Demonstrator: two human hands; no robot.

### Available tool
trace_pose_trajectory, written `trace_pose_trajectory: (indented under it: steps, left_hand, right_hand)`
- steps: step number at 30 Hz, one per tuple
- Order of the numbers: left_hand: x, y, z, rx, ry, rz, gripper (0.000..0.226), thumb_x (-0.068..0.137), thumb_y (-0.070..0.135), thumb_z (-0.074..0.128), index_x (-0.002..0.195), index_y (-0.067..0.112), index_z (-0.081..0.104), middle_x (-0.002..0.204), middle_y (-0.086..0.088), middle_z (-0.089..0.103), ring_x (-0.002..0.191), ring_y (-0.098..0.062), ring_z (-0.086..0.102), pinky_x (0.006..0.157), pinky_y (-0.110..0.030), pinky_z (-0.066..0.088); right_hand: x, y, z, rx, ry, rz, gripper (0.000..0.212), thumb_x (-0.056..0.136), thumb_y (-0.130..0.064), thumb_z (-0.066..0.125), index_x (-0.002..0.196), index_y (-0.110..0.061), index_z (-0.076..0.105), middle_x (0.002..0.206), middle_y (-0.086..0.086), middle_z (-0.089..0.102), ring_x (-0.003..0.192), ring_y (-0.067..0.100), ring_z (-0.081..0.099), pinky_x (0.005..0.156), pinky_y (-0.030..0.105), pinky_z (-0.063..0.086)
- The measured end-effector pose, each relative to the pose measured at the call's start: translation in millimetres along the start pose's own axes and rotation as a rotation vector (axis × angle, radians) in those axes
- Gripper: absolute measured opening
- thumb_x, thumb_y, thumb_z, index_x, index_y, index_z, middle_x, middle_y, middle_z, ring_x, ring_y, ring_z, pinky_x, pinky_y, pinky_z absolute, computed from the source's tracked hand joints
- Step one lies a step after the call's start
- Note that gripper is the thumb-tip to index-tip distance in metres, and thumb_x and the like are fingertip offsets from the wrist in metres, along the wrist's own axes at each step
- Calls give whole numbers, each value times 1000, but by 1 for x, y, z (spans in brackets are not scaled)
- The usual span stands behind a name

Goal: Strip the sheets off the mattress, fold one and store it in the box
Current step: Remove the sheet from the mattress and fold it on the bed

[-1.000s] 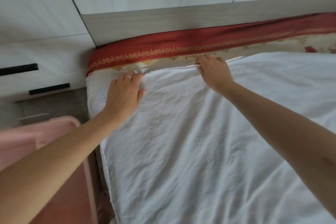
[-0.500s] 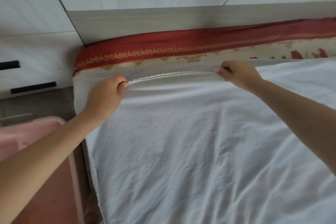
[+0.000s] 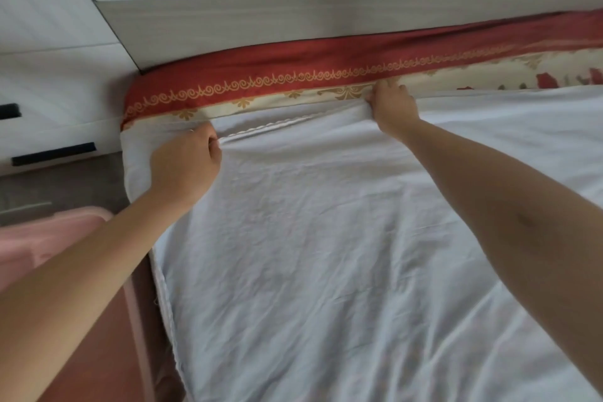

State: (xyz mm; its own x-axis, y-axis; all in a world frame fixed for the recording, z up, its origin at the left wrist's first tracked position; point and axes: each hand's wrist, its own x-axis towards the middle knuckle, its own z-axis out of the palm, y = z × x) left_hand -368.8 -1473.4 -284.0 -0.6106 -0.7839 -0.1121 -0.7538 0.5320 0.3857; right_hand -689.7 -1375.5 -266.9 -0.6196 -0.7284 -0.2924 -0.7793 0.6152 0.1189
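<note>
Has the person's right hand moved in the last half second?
Yes. The right hand has shifted toward the red border: before, it sat below the cream strip; now it lies across that strip, close under the border.

Pale headboard (image 3: 293, 16) — black drawer handles (image 3: 54, 153)

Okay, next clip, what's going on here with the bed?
A person is stripping bedding. The left hand and the right hand each grip the top edge of the white sheet, bunching it just below a red patterned cover by the headboard. The rest of the sheet lies spread out, not yet folded. A pink box stands to its left.
</note>
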Motion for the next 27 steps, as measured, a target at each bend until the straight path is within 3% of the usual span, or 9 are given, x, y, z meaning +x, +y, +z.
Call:
trace_pose_trajectory:
  steps: [7, 11, 14, 17, 20, 22, 23, 25, 27]
  left_hand:
    - [-2, 2, -2, 109, 111, 38, 15, 93, 12, 44, 86, 6, 55, 63, -7, 50, 54, -25, 44, 47, -26, 26]
    - [2, 0, 7, 200, 180, 63, 11, 87, 10, 49, 85, 4, 58, 77, -16, 60, 78, -34, 52, 63, -38, 31]
    - [2, -1, 23, 301, 164, 41, 22, 87, 16, 46, 101, 1, 55, 95, -21, 60, 89, -36, 51, 71, -43, 33]
    - [2, -2, 28, 318, 113, 23, 33, 88, 19, 41, 113, -2, 49, 106, -24, 56, 95, -37, 50, 76, -44, 33]
    - [4, -3, 25, 287, 58, 33, 38, 88, 19, 39, 116, -4, 49, 110, -26, 54, 98, -39, 50, 78, -46, 35]
    - [7, -2, 23, 251, 21, 16, 38, 91, 16, 42, 122, -6, 46, 118, -29, 51, 106, -41, 47, 83, -48, 34]
    - [4, 0, 21, 245, -9, 9, 39, 92, 15, 42, 126, -6, 43, 123, -30, 48, 112, -42, 44, 87, -49, 32]
    - [4, 6, 18, 251, -86, -62, 45, 94, 14, 41, 134, -5, 34, 134, -30, 40, 124, -43, 35, 98, -51, 27]
    - [4, 17, 13, 247, -163, -188, 54, 93, 13, 41, 142, -1, 23, 145, -27, 28, 133, -42, 25, 106, -52, 19]
  right_hand:
    - [7, 3, 18, 131, 6, 32, 35, 101, -22, 33, 125, 2, 45, 131, 24, 42, 114, 41, 43, 95, 45, 33]
    - [6, 6, 15, 231, 13, 65, 35, 101, -23, 33, 117, 3, 51, 128, 22, 45, 112, 39, 44, 95, 41, 32]
    - [5, 2, 14, 230, 33, 177, 41, 97, -34, 42, 124, -3, 47, 132, 19, 42, 121, 37, 40, 102, 44, 31]
    - [-22, -15, 15, 274, 199, 361, 56, 91, -43, 49, 136, -12, 36, 144, 12, 33, 136, 28, 27, 116, 48, 14]
    - [-87, -54, 28, 264, 326, 60, 60, 96, -44, 34, 146, -12, 29, 154, 13, 24, 144, 30, 17, 117, 50, 3]
    - [-134, -67, 48, 145, 254, -308, 61, 96, -49, 26, 148, -17, 27, 155, 9, 25, 143, 32, 20, 113, 58, 5]
    - [-156, -56, 60, 87, 234, -340, 60, 95, -52, 24, 148, -23, 26, 155, 5, 25, 143, 31, 21, 110, 61, 6]
    - [-192, -8, 81, 128, 119, -15, 60, 94, -56, 26, 149, -34, 20, 157, -3, 19, 144, 28, 17, 107, 66, 5]
    - [-250, 54, 97, 282, -20, 570, 64, 93, -61, 31, 150, -38, 10, 159, -6, 6, 146, 29, 6, 106, 71, 4]
